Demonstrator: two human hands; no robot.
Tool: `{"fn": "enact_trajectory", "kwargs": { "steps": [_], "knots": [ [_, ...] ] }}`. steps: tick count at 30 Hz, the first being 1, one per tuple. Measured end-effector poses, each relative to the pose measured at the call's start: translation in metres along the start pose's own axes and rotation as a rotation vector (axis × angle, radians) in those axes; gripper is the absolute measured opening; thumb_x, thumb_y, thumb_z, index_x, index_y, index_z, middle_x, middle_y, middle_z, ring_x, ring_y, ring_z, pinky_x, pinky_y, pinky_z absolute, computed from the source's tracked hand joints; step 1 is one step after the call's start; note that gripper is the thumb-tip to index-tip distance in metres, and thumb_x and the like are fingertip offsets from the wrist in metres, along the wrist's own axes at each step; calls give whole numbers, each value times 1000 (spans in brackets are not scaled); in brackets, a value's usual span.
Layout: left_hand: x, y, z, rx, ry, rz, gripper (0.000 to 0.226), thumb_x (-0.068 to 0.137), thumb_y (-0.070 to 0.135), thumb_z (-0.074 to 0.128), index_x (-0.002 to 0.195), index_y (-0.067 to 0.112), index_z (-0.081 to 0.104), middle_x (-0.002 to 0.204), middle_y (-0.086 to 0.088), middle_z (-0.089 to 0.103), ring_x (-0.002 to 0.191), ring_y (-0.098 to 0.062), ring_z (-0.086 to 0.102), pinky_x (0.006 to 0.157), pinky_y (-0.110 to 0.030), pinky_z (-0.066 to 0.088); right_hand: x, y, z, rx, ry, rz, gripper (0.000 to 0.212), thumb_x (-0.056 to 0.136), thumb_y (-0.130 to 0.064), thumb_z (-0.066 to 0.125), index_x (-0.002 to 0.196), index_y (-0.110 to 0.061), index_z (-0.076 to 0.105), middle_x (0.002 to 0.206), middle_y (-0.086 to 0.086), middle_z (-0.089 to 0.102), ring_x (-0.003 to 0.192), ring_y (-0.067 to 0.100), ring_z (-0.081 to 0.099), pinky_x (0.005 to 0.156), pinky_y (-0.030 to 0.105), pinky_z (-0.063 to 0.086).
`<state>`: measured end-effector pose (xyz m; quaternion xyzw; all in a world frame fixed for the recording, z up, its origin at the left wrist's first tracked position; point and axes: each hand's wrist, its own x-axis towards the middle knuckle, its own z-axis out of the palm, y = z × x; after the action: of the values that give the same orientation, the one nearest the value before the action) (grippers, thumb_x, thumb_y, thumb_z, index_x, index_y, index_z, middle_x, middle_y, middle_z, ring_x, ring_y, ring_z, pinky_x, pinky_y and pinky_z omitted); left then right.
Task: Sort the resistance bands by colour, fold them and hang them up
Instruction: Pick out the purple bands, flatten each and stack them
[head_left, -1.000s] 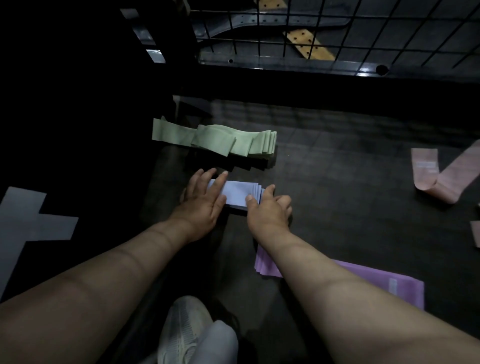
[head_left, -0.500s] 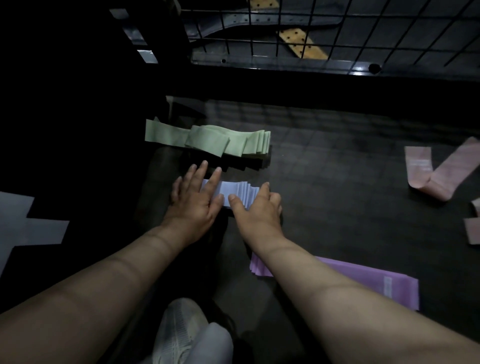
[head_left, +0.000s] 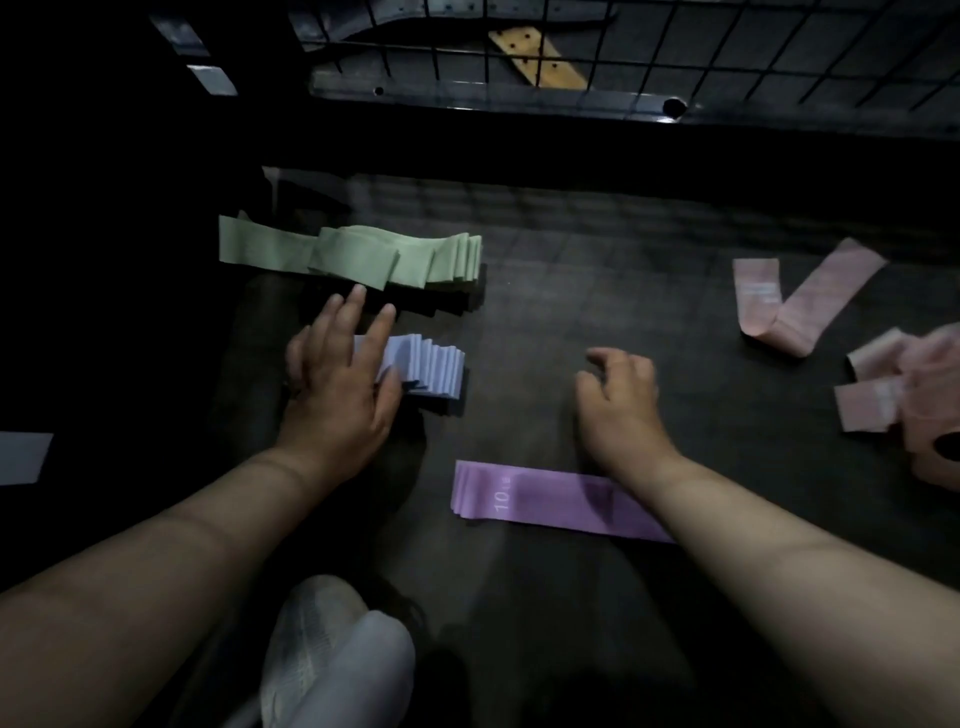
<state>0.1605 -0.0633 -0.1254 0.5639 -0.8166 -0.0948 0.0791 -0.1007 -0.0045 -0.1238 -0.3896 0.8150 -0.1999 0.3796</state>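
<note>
- Head view: the right hand has left the blue stack and moved right, loosely curled and empty.
- The left hand presses straight fingers on that stack, near the mat left edge, beside the green stack.
- The blue pile looks folded; the pink bands at the right edge are probably next.

On the floor, a long fanned row of bands lies farthest back at left. Just before it, a shorter folded stack sits under the left hand. Nearer, to its right, lies a flat band; loose bands lie far right.
</note>
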Motion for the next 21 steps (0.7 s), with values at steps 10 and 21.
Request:
{"fn": "enact_trajectory", "kwargs": {
  "steps": [10, 21],
  "knots": [
    [-83, 101, 38, -357, -301, -309, 64, 81, 55, 49, 130, 14, 53, 130, -10, 45, 123, -29, 43, 104, -42, 34, -57, 92, -87, -136, 245, 382, 39, 90, -22, 59, 128, -17, 57, 139, 13, 43, 129, 33, 42, 111, 41, 31],
    [-64, 105, 45, -451, -377, -766, 78, 64, 44, 84, 126, 6, 57, 116, -18, 64, 113, -35, 58, 103, -47, 46, -66, 122, -65, -48, 88, 566, 66, 81, -41, 75, 131, -11, 45, 135, 14, 45, 125, 33, 47, 104, 39, 42]
  ]
}}
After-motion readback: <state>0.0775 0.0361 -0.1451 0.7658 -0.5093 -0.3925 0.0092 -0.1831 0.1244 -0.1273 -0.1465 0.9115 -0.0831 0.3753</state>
